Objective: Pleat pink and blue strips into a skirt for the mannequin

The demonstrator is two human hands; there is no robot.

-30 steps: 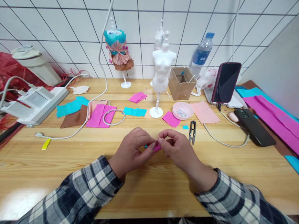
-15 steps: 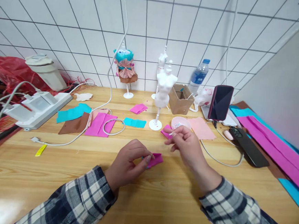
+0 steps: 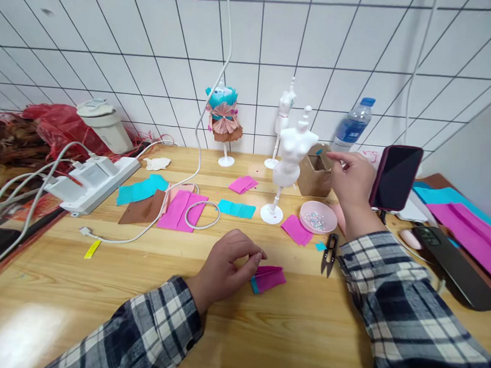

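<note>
My left hand [image 3: 234, 265] is closed in a pinch above the table. Whatever may be between its fingertips is too small to make out. Just beyond them lies a folded strip of pink crepe-like paper [image 3: 272, 279] with a blue end. My right hand [image 3: 353, 178] reaches up beside the small brown box [image 3: 315, 175], thumb and forefinger pinched near its rim; anything in that pinch is too small to name. Below my right wrist are black thread snips [image 3: 329, 254] and a pink dish [image 3: 330, 216] of small shiny beads. A bare white dress form [image 3: 290, 159] stands between my hands, farther back.
Pink paper [image 3: 184, 208], blue paper [image 3: 235, 209] and brown paper [image 3: 140, 210] lie behind my left hand. A white cable [image 3: 139, 237] crosses the left side near a power strip [image 3: 96, 186]. A dressed form [image 3: 224, 114], bottle [image 3: 353, 124] and propped phone [image 3: 396, 178] stand behind.
My right hand has moved from above the pink dish up and away to the box, uncovering the snips. My left fingertips have come off the folded strip. The view has shifted left.
</note>
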